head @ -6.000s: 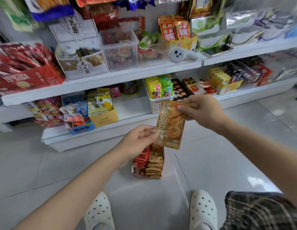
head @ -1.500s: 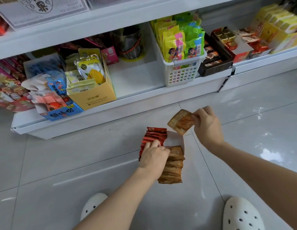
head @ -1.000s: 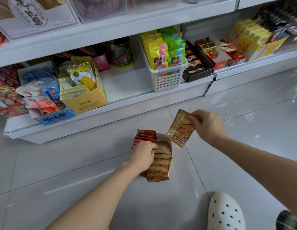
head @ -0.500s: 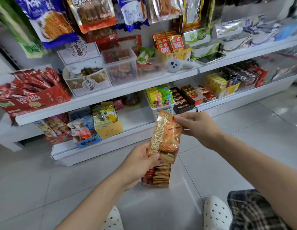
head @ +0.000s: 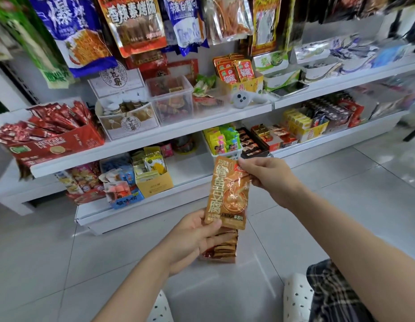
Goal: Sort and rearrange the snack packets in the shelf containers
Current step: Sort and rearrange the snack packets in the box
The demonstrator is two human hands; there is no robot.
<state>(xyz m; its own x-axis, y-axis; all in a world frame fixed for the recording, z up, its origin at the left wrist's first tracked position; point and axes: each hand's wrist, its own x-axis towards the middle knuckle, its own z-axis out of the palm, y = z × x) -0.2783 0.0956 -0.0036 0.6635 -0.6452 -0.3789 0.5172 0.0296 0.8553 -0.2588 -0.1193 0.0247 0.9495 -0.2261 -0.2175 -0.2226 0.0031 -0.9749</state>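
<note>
The glossy orange-brown foil snack packet hangs upright in the air, its long axis running top to bottom. The right hand pinches its upper right corner, while the left hand holds its lower left edge with thumb on the front. Directly below the packet, on the pale tiled floor, sits a small container of matching brown and red packets, nearer the left hand.

Grey tiled floor carries small packet tray; white shelves hold snack boxes
</note>
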